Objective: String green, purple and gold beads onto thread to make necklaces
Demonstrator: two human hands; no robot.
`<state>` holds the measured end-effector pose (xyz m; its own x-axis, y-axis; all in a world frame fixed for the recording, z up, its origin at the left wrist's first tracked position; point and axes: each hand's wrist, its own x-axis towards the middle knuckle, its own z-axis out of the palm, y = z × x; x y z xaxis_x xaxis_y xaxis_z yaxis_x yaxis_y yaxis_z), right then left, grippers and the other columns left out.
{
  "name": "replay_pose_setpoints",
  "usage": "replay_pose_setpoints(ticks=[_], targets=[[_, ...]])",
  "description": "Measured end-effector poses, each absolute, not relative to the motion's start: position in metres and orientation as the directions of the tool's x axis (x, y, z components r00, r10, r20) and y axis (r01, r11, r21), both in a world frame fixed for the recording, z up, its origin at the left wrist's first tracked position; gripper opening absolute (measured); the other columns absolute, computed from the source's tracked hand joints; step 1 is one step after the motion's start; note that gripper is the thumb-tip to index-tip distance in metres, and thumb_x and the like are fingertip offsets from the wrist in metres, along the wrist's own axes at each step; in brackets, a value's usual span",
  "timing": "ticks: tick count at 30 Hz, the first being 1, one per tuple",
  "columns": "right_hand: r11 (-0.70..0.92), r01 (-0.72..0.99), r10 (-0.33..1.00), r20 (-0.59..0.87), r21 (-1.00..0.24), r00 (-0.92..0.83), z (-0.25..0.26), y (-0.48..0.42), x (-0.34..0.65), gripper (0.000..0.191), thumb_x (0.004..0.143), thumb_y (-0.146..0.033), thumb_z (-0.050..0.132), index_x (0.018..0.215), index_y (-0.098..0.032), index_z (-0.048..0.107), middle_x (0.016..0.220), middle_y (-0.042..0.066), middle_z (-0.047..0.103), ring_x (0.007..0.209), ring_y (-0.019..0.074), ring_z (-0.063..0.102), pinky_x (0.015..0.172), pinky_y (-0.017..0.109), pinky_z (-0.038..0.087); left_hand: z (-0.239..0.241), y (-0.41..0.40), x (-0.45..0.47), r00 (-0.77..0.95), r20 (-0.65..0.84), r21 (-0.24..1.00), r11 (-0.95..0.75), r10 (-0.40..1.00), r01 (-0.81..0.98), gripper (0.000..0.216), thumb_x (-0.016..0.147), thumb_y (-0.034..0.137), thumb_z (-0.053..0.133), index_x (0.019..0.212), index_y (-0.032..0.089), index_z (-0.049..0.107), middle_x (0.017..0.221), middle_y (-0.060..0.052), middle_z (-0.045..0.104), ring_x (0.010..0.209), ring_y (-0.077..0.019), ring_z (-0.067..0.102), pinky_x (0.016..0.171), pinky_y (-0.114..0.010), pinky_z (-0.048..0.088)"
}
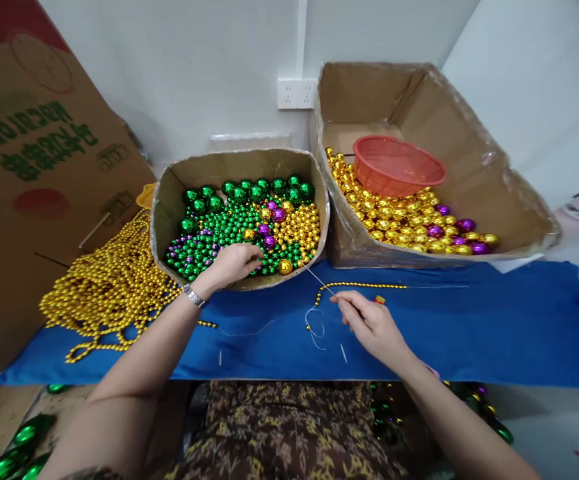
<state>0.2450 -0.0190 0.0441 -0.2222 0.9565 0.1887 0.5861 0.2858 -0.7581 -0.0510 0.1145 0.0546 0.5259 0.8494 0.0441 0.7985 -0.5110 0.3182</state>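
My left hand (237,262), a metal-band watch (194,296) on its wrist, reaches into the smaller cardboard box (239,160). Its fingers are pinched together among green beads (229,223); what lies between them, if anything, is hidden. Between the thumb and fingers of my right hand (367,323) is a long thin needle (319,280), slanting up to the box's front rim, its tip near gold beads (302,230). Below it, a loop of clear thread (323,327) lies on the blue cloth (269,360), next to a short gold bead string (364,285).
A heap of gold bead strings (114,280) lies left, beside a tall printed carton (29,200). The larger box (449,107) at right holds gold and purple balls and a red basket (397,167). A wall socket (297,93) is behind. Green balls (24,437) lie below the table.
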Motion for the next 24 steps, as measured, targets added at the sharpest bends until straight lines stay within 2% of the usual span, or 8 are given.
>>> replay_pose_setpoints(ticks=[3,6,12,16,18,20,22,24], targets=[[0.295,0.573,0.954,0.196,-0.765,-0.229,0.035,-0.019,0.241,0.028,0.098,-0.035,0.04,0.101,-0.02,0.063,0.066,0.0,0.066,0.055,0.0124,0.064,0.056,0.022,0.048,0.049,0.113,-0.055,0.595,-0.04,0.228,-0.572,0.803,0.788,0.018,0.087,0.026,0.057,0.098,0.021,0.069,0.096,-0.006,0.07,0.086,-0.0214,0.064,0.073,-0.028,0.044],[0.301,0.57,0.952,0.205,-0.765,-0.228,0.031,-0.017,0.236,0.027,0.098,-0.034,0.039,0.1,-0.021,0.063,0.07,0.001,0.069,0.056,0.0131,0.065,0.057,0.023,0.05,0.045,0.111,-0.056,0.586,-0.05,0.164,-0.572,0.809,0.804,0.019,0.087,0.027,0.057,0.1,0.019,0.068,0.095,-0.008,0.068,0.085,-0.0217,0.062,0.071,-0.029,0.045],[0.334,0.547,0.94,0.227,-0.767,-0.255,0.026,-0.01,0.227,0.025,0.098,-0.031,0.041,0.101,-0.021,0.063,0.089,0.004,0.074,0.064,0.0142,0.068,0.066,0.025,0.054,0.041,0.106,-0.05,0.682,-0.033,0.108,-0.676,0.73,0.729,0.021,0.091,0.023,0.051,0.103,0.019,0.067,0.096,-0.009,0.066,0.086,-0.0212,0.057,0.064,-0.028,0.042],[0.314,0.546,0.945,0.2,-0.776,-0.258,0.023,-0.006,0.225,0.024,0.098,-0.03,0.041,0.101,-0.022,0.063,0.088,0.003,0.074,0.07,0.015,0.07,0.069,0.025,0.055,0.037,0.113,-0.042,0.76,-0.085,0.109,-0.752,0.645,0.65,0.03,0.091,0.013,0.043,0.106,0.02,0.068,0.086,-0.009,0.067,0.079,-0.0209,0.053,0.059,-0.028,0.038],[0.312,0.548,0.946,0.2,-0.776,-0.255,0.021,-0.005,0.224,0.024,0.098,-0.03,0.041,0.101,-0.021,0.063,0.089,0.003,0.074,0.071,0.0152,0.071,0.07,0.025,0.055,0.035,0.118,-0.041,0.76,-0.071,0.198,-0.737,0.646,0.646,0.03,0.09,0.013,0.044,0.107,0.02,0.068,0.086,-0.009,0.068,0.08,-0.0211,0.054,0.061,-0.028,0.04],[0.318,0.549,0.945,0.213,-0.773,-0.247,0.02,-0.005,0.224,0.023,0.098,-0.029,0.041,0.101,-0.021,0.063,0.091,0.003,0.074,0.072,0.0152,0.071,0.072,0.025,0.056,0.034,0.121,-0.041,0.704,-0.01,0.374,-0.65,0.71,0.661,0.024,0.088,0.019,0.052,0.105,0.02,0.069,0.09,-0.009,0.068,0.084,-0.0211,0.056,0.066,-0.029,0.042],[0.326,0.551,0.944,0.234,-0.768,-0.233,0.019,-0.006,0.223,0.021,0.098,-0.028,0.042,0.102,-0.021,0.062,0.092,0.003,0.075,0.074,0.0154,0.072,0.074,0.025,0.056,0.035,0.12,-0.04,0.568,0.043,0.66,-0.45,0.822,0.601,0.022,0.086,0.028,0.06,0.104,0.02,0.069,0.091,-0.008,0.069,0.083,-0.0192,0.059,0.069,-0.029,0.044],[0.339,0.551,0.94,0.262,-0.763,-0.217,0.019,-0.006,0.221,0.02,0.097,-0.027,0.044,0.103,-0.021,0.062,0.092,0.003,0.075,0.077,0.0154,0.072,0.075,0.024,0.056,0.039,0.114,-0.037,0.391,-0.006,0.921,-0.147,0.92,0.36,0.026,0.085,0.036,0.063,0.104,0.019,0.068,0.084,-0.006,0.068,0.074,-0.0154,0.06,0.064,-0.026,0.044]])
